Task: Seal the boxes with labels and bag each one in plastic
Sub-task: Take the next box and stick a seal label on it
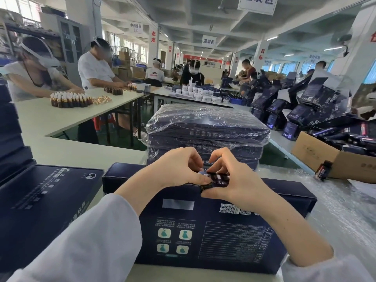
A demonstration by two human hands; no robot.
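White sleeve (81,241) nearest, over navy box (203,241) on table. L hand (179,169) & R hand (238,181) both pinch dark label (218,178) at box's far edge; bagged stack (207,127) just behind.

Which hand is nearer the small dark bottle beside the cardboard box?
Right. The right hand pinches the label on the far edge of the box, the bottle off to its right; the left hand, on the same label, lies farther away.

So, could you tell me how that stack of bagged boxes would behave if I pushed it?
The stack of bagged boxes probably slides layer on layer, since glossy plastic wraps each; stacked several high, it looks heavy.
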